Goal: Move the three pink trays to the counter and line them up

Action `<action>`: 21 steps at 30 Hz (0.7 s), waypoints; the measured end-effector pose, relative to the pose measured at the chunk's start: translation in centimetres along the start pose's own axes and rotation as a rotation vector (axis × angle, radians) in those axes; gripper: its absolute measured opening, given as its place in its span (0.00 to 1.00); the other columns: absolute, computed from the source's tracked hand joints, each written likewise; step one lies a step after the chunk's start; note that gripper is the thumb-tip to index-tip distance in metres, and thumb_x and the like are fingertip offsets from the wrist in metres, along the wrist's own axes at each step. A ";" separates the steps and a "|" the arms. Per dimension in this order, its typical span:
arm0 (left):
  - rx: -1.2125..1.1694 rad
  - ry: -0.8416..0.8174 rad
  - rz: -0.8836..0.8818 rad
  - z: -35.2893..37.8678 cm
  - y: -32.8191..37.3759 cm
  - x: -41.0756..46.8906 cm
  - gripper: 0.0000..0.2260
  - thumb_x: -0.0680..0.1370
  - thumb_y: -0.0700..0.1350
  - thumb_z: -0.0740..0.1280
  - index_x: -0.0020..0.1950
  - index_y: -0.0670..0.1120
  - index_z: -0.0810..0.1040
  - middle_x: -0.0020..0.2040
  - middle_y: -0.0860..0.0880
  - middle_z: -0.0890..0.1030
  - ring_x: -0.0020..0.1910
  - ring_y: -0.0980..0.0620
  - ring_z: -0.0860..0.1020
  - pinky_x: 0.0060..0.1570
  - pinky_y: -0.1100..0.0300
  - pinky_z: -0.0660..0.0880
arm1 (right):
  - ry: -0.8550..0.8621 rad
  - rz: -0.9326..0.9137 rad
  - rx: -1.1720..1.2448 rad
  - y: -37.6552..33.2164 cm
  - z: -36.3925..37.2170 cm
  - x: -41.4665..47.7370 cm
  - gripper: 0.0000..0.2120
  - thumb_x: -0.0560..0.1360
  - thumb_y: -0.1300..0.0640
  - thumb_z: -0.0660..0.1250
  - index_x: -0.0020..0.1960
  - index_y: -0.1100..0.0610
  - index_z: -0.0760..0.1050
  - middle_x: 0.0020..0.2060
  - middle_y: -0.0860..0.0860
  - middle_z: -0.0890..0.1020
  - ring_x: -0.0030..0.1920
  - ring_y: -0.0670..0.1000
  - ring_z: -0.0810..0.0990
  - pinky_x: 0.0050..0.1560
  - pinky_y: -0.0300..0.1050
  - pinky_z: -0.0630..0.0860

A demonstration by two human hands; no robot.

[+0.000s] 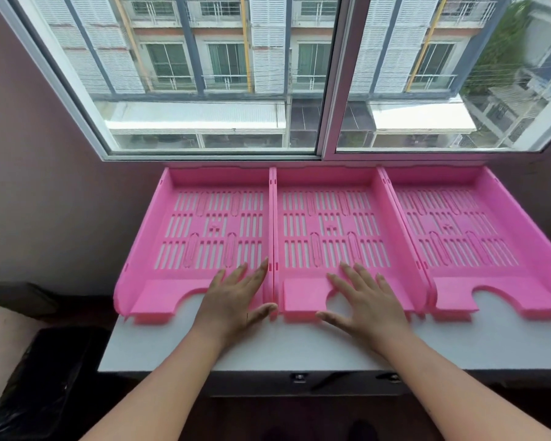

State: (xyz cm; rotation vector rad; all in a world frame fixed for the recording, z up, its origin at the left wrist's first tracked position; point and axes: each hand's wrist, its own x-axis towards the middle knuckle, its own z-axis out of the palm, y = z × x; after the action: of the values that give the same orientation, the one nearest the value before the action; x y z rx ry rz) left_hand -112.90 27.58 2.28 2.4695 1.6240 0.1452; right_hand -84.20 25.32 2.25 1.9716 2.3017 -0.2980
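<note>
Hands: left hand [236,300], right hand [363,300], flat, fingers spread, gripping nothing.
Trays: three pink slotted plastic trays [328,230] abreast at 12 o'clock, sides touching.
Surface: white counter [268,351].

Three trays sit side by side on the counter [299,348], back edges against the window [299,74]: left tray [159,249], middle tray [385,224], right tray [528,265], neighbours' walls touching. Left hand [233,300] lies flat at the left tray's front, just beside the shared wall. Right hand [366,303] lies flat on the middle tray's front.
</note>
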 end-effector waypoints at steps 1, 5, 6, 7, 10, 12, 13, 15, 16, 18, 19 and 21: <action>0.009 -0.011 -0.008 0.0 0.0 0.1 0.41 0.69 0.77 0.34 0.77 0.56 0.37 0.76 0.43 0.66 0.77 0.44 0.61 0.76 0.42 0.56 | -0.007 -0.008 0.004 0.1 0.0 0.1 0.51 0.61 0.17 0.35 0.79 0.40 0.45 0.79 0.45 0.44 0.79 0.50 0.41 0.76 0.57 0.41; 0.020 -0.027 -0.039 -0.3 1.1 0.2 0.42 0.70 0.77 0.34 0.78 0.54 0.38 0.77 0.44 0.65 0.78 0.46 0.60 0.76 0.44 0.52 | -0.059 -0.041 0.061 0.0 -1.0 0.0 0.51 0.62 0.17 0.38 0.79 0.42 0.50 0.80 0.47 0.45 0.79 0.51 0.42 0.77 0.57 0.41; 0.012 0.003 -0.048 -0.4 1.6 0.3 0.43 0.71 0.76 0.36 0.79 0.52 0.42 0.77 0.45 0.66 0.77 0.46 0.62 0.76 0.45 0.52 | -0.043 -0.036 0.096 0.2 -1.7 0.1 0.49 0.63 0.18 0.40 0.78 0.42 0.54 0.80 0.48 0.48 0.80 0.51 0.45 0.77 0.57 0.42; 0.009 0.033 -0.059 -0.6 2.2 0.3 0.44 0.73 0.76 0.39 0.80 0.50 0.45 0.76 0.45 0.68 0.76 0.47 0.64 0.76 0.45 0.53 | 0.008 -0.016 0.124 0.5 -2.6 0.1 0.47 0.65 0.19 0.43 0.76 0.43 0.60 0.80 0.49 0.53 0.79 0.52 0.49 0.77 0.57 0.44; -0.070 0.104 -0.132 -0.7 4.0 0.3 0.42 0.76 0.72 0.47 0.81 0.45 0.50 0.69 0.44 0.77 0.69 0.45 0.73 0.73 0.48 0.62 | 0.305 0.073 0.088 2.4 -4.7 0.3 0.34 0.73 0.31 0.56 0.73 0.49 0.68 0.75 0.54 0.66 0.77 0.56 0.60 0.77 0.59 0.50; -0.178 0.150 -0.190 -0.5 5.3 0.6 0.36 0.79 0.64 0.54 0.81 0.45 0.49 0.64 0.43 0.79 0.62 0.45 0.78 0.62 0.50 0.74 | 0.427 0.176 0.048 4.1 -5.4 0.1 0.29 0.76 0.43 0.63 0.74 0.53 0.67 0.74 0.58 0.67 0.76 0.59 0.62 0.76 0.62 0.56; -0.230 0.160 -0.220 -0.4 6.0 0.8 0.34 0.81 0.59 0.56 0.81 0.45 0.47 0.67 0.42 0.78 0.62 0.45 0.78 0.56 0.51 0.77 | 0.433 0.237 0.057 4.9 -5.5 0.0 0.29 0.76 0.48 0.64 0.75 0.54 0.65 0.75 0.59 0.66 0.76 0.60 0.61 0.76 0.61 0.57; -0.337 0.167 -0.301 0.1 7.3 1.2 0.31 0.83 0.51 0.57 0.81 0.46 0.45 0.76 0.42 0.68 0.66 0.43 0.76 0.53 0.53 0.78 | 0.360 0.320 0.143 6.2 -5.2 -0.2 0.31 0.78 0.54 0.63 0.78 0.55 0.57 0.78 0.59 0.59 0.78 0.59 0.56 0.74 0.57 0.60; -0.378 0.173 -0.345 0.3 7.9 1.4 0.30 0.83 0.50 0.56 0.81 0.46 0.45 0.78 0.43 0.65 0.67 0.43 0.75 0.51 0.56 0.77 | 0.315 0.333 0.208 6.6 -4.9 -0.2 0.31 0.79 0.57 0.61 0.79 0.54 0.54 0.79 0.57 0.56 0.78 0.58 0.55 0.71 0.55 0.66; -0.414 0.198 -0.413 0.7 8.6 1.6 0.28 0.84 0.48 0.54 0.81 0.47 0.46 0.78 0.43 0.64 0.62 0.44 0.78 0.43 0.61 0.72 | 0.241 0.336 0.315 6.9 -4.2 -0.4 0.32 0.79 0.65 0.55 0.80 0.53 0.49 0.80 0.54 0.51 0.78 0.57 0.56 0.64 0.53 0.73; -0.423 0.211 -0.432 0.9 8.8 1.7 0.27 0.84 0.47 0.54 0.81 0.47 0.47 0.78 0.43 0.64 0.59 0.44 0.79 0.40 0.63 0.70 | 0.237 0.335 0.347 6.8 -4.0 -0.5 0.33 0.78 0.69 0.54 0.80 0.54 0.49 0.80 0.53 0.50 0.77 0.58 0.58 0.64 0.54 0.73; -0.424 0.221 -0.457 1.1 8.9 1.8 0.26 0.84 0.46 0.54 0.81 0.47 0.48 0.78 0.42 0.65 0.56 0.44 0.80 0.36 0.66 0.68 | 0.283 0.329 0.354 6.8 -3.5 -0.4 0.34 0.77 0.73 0.52 0.80 0.55 0.49 0.80 0.54 0.51 0.75 0.60 0.63 0.65 0.55 0.72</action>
State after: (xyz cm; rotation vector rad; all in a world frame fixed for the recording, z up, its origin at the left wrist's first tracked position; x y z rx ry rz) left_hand -104.01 25.71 3.02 1.7771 1.9539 0.6386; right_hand -77.25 26.63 5.21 2.6806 2.1346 -0.4461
